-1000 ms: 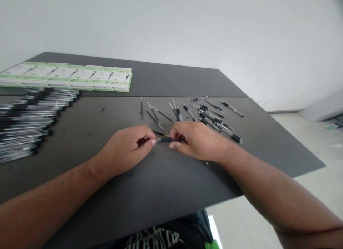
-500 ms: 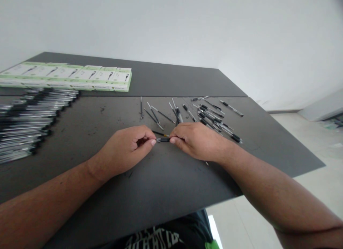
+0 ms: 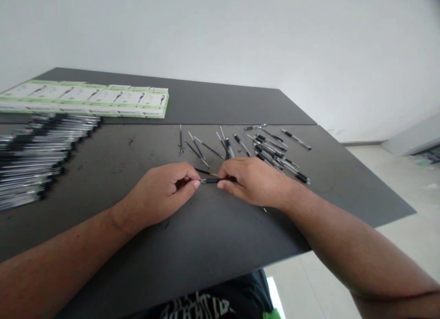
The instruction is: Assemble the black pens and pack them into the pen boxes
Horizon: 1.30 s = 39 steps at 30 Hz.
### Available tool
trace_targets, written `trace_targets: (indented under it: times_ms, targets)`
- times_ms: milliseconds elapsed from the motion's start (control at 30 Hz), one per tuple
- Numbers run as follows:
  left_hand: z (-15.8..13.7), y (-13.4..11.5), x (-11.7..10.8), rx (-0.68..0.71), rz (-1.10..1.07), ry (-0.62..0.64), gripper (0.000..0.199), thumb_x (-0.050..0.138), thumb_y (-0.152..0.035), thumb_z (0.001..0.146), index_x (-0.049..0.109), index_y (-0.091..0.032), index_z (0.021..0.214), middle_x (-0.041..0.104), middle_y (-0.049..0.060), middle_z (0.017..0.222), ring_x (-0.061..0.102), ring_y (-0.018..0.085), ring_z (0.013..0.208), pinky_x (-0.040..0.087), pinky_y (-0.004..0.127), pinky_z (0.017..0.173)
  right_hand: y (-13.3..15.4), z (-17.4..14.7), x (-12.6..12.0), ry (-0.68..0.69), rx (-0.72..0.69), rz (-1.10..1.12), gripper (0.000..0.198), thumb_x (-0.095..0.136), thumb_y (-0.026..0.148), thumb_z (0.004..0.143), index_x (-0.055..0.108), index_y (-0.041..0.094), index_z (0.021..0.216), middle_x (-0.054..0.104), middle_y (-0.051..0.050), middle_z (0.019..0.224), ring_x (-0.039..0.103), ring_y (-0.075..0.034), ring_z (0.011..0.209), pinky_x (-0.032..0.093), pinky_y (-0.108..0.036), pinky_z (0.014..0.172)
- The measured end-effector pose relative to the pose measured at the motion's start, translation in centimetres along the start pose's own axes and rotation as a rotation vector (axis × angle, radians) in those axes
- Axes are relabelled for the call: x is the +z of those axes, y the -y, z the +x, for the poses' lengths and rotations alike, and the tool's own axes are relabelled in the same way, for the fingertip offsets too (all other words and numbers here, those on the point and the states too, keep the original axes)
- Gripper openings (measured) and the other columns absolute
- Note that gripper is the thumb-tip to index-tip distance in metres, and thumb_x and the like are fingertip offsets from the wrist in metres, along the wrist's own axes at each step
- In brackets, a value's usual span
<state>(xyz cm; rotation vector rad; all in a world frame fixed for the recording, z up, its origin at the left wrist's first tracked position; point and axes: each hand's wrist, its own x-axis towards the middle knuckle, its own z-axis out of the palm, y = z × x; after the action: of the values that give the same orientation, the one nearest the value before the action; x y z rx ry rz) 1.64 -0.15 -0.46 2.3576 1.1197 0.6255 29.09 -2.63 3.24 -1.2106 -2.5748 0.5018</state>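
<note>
Between my two hands lies a pen (image 3: 210, 180) with a black grip, held level just over the table. My left hand (image 3: 165, 190) pinches its tip end between thumb and forefinger. At the other end, my right hand (image 3: 252, 179) is closed round the barrel, and most of that part is hidden by the fingers. A dark refill (image 3: 206, 171) with a yellowish part lies just behind the pen. Beyond my hands several thin refills (image 3: 197, 149) are scattered, and several clear pens with black grips (image 3: 270, 149) lie in a loose heap behind my right hand.
A broad row of black-grip pens (image 3: 37, 158) covers the table's left side. Behind it stand several white and green boxes (image 3: 130, 101) side by side. The dark table (image 3: 192, 255) has black smudges and a seam across it. A wall (image 3: 220, 39) rises behind.
My right thumb and fingers have shifted slightly on the pen and a little more of its black grip shows. My left hand keeps its pinch almost unmoved.
</note>
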Motion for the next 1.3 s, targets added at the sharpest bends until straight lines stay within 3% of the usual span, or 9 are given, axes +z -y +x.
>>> trace_targets:
  times_ms: [100,233,400,567,700,867,1033,1200,1300]
  targets:
    - [0.02,-0.05,-0.06,-0.001,-0.003,-0.002,0.025,0.059,-0.043,0.099,0.075,-0.027,0.090,0.080,0.001,0.082,0.073,0.022,0.074,0.050,0.033,0.070,-0.02,0.06,-0.01,0.012,-0.037,-0.015,0.018,0.061,0.025,0.115,0.075,0.016,0.109,0.079,-0.010,0.103,0.069,-0.022,0.096,0.047,-0.034,0.088]
    - [0.02,-0.15,-0.09,-0.003,-0.001,0.000,0.024,0.059,-0.043,0.099,0.075,-0.027,0.090,0.080,0.001,0.081,0.073,0.022,0.074,0.049,0.033,0.069,0.13,0.13,-0.13,-0.007,0.001,0.012,0.010,0.077,0.026,0.106,0.075,0.017,0.107,0.077,-0.007,0.099,0.067,-0.020,0.090,0.046,-0.031,0.083]
    - [0.05,-0.17,-0.03,-0.006,0.000,-0.004,0.024,0.059,-0.043,0.098,0.075,-0.027,0.090,0.081,0.001,0.081,0.073,0.021,0.074,0.049,0.032,0.068,0.31,0.08,-0.22,0.028,-0.027,-0.017,0.016,0.065,0.026,0.113,0.075,0.017,0.105,0.078,-0.009,0.100,0.068,-0.022,0.094,0.046,-0.033,0.085]
    - [0.03,-0.17,-0.06,-0.003,-0.002,0.000,0.025,0.059,-0.044,0.098,0.075,-0.027,0.089,0.080,0.001,0.080,0.073,0.021,0.073,0.049,0.033,0.068,0.17,0.06,-0.12,0.004,0.010,0.009,0.010,0.077,0.027,0.105,0.074,0.018,0.106,0.077,-0.006,0.097,0.067,-0.020,0.089,0.045,-0.031,0.082]
    - [0.01,-0.21,-0.08,0.001,-0.002,0.004,0.025,0.058,-0.043,0.098,0.076,-0.027,0.090,0.081,0.002,0.081,0.073,0.022,0.074,0.049,0.033,0.068,0.13,0.14,-0.04,0.042,-0.039,-0.038,0.017,0.064,0.026,0.113,0.075,0.017,0.104,0.078,-0.009,0.099,0.068,-0.021,0.092,0.046,-0.033,0.084]
    - [0.02,-0.31,-0.04,-0.011,-0.004,0.005,0.024,0.059,-0.042,0.098,0.075,-0.027,0.090,0.081,0.001,0.081,0.073,0.021,0.074,0.050,0.033,0.069,0.23,0.10,-0.08,0.003,0.017,0.016,0.011,0.076,0.028,0.106,0.074,0.018,0.110,0.078,-0.006,0.099,0.068,-0.020,0.089,0.045,-0.031,0.081]
    - [-0.07,-0.16,-0.03,-0.006,-0.013,-0.003,0.024,0.059,-0.043,0.097,0.075,-0.027,0.089,0.081,0.001,0.080,0.073,0.022,0.073,0.049,0.034,0.068,0.24,0.06,-0.02,0.032,-0.038,-0.027,0.018,0.063,0.026,0.114,0.075,0.017,0.104,0.078,-0.009,0.100,0.067,-0.021,0.092,0.045,-0.032,0.083]
    - [-0.04,-0.06,0.05,-0.007,-0.009,0.009,0.025,0.059,-0.043,0.097,0.076,-0.027,0.090,0.081,0.001,0.081,0.073,0.022,0.073,0.048,0.034,0.068,0.24,0.05,-0.01,0.004,0.023,0.020,0.010,0.077,0.027,0.105,0.074,0.018,0.108,0.078,-0.006,0.098,0.067,-0.019,0.087,0.045,-0.031,0.081]
    - [0.01,-0.17,0.06,-0.007,-0.009,0.014,0.026,0.058,-0.043,0.098,0.076,-0.027,0.090,0.081,0.001,0.081,0.073,0.022,0.074,0.047,0.034,0.068,0.29,0.11,-0.08,0.045,-0.005,-0.021,0.013,0.068,0.026,0.111,0.074,0.017,0.104,0.078,-0.008,0.097,0.067,-0.021,0.090,0.045,-0.032,0.082]
